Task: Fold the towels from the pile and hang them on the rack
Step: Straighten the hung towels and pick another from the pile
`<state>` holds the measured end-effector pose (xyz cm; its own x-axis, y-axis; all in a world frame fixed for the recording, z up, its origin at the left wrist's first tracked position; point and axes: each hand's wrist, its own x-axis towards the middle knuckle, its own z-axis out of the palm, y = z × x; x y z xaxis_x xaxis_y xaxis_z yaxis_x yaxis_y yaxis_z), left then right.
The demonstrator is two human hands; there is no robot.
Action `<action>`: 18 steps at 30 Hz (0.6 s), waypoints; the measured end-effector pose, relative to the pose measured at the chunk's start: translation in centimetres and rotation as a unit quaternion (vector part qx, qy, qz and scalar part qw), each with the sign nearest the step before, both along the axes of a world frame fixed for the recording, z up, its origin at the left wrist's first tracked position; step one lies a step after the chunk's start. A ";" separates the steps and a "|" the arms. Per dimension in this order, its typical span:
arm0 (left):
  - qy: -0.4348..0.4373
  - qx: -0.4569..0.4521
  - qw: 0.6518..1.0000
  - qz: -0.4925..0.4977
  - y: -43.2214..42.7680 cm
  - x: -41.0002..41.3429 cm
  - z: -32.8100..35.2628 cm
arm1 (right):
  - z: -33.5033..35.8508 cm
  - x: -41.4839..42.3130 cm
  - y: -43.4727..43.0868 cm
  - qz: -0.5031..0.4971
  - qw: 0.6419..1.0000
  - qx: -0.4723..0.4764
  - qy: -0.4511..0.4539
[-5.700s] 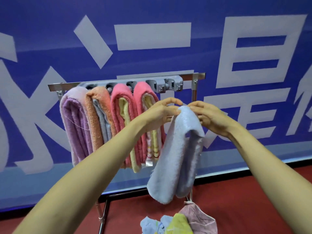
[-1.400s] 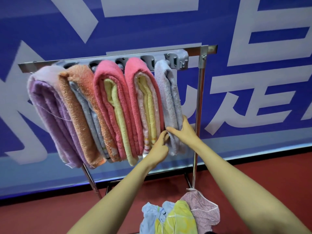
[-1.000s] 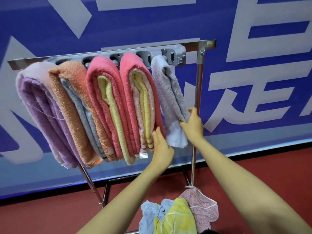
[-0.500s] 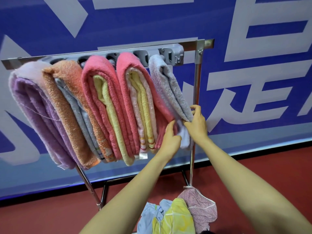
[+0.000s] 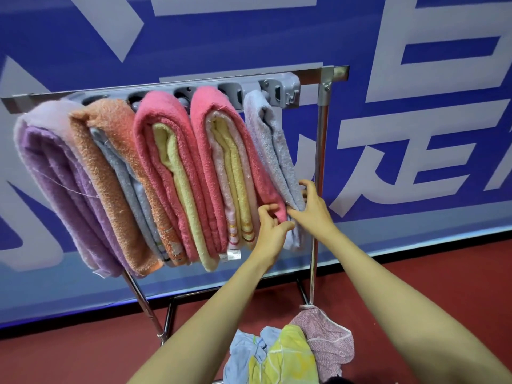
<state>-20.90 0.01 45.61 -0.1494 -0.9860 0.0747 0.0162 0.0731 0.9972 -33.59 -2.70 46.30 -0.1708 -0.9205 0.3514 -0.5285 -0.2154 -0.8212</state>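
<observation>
Both hands have dropped to the lower end of the light blue towel, which now hangs on the rack at the right end of the row. The right hand grips its hanging layers, and the left hand pinches the corner of the neighbouring pink towel. The pile lies on the floor below.
</observation>
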 end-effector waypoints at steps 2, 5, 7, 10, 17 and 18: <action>-0.017 0.002 1.000 0.011 0.2 0.3 -0.4 | -0.3 0.4 0.2 0.025 1.000 -0.001 -0.003; -0.039 -0.021 0.998 0.033 0.7 0.5 -1.2 | -0.6 0.7 0.5 0.016 1.000 -0.013 0.022; -0.051 -0.035 0.997 0.043 0.9 0.5 -2.0 | -0.4 0.5 0.4 -0.025 0.998 -0.014 0.063; -0.064 -0.041 0.996 0.043 1.3 0.7 -2.4 | 0.7 -0.8 -0.3 -0.103 0.984 -0.028 0.141; -0.094 -0.048 0.994 0.019 0.8 1.0 -2.1 | 2.7 -1.5 -1.5 -0.180 0.965 -0.042 0.188; -0.093 -0.047 0.994 0.018 0.8 1.0 -1.9 | 2.4 -1.0 -1.7 -0.156 0.971 -0.030 0.180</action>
